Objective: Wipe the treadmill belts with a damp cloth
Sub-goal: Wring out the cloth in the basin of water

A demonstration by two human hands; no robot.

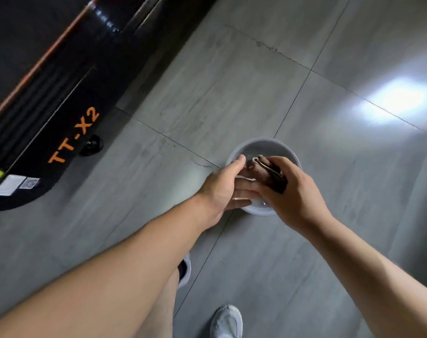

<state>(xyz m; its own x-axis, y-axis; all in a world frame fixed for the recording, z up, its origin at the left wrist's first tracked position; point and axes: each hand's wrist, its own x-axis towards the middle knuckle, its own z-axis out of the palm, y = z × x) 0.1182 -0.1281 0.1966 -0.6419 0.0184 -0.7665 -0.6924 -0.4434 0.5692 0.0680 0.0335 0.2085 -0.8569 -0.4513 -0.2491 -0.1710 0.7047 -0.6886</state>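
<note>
floor (232,93) grey tile, treadmill (49,106) at left; basin (263,142) on floor; right hand (295,196) grips cloth (266,174), left hand (222,189) flat beneath

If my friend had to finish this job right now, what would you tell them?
Right hand grips the brown cloth over the pale basin on the floor.
Left hand, fingers straight, supports it from below.
Treadmill stands to the left, neither hand on it.
Done: cloth looks wetted.
Left: wring it out, then wipe the belts.
</note>
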